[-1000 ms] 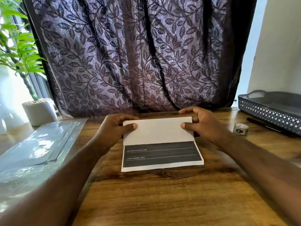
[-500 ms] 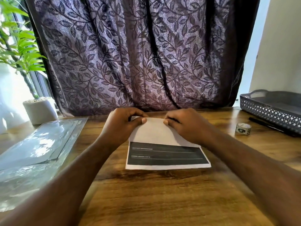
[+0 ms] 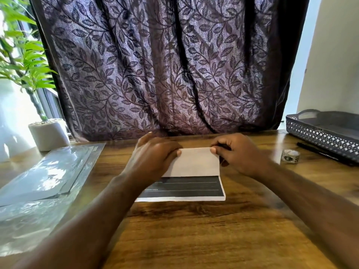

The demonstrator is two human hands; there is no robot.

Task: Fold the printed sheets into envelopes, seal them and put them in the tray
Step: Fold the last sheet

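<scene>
A printed sheet lies folded on the wooden table. Its white flap is turned down over a black band with thin white lines. My left hand covers the sheet's left part, with the thumb on the far folded edge and the fingers behind it. My right hand pinches the same edge at the right corner, thumb on top and fingers curled behind. The grey lattice tray stands at the far right.
A small roll of tape and a black pen lie just in front of the tray. Clear plastic sleeves are spread on the left. Behind them stands a white plant pot. A dark leaf-patterned curtain hangs behind the table.
One second ago my hands held the fold's two corners, then they met near its middle. Now my right hand has slid back to the right corner and my left hand covers the left part.
</scene>
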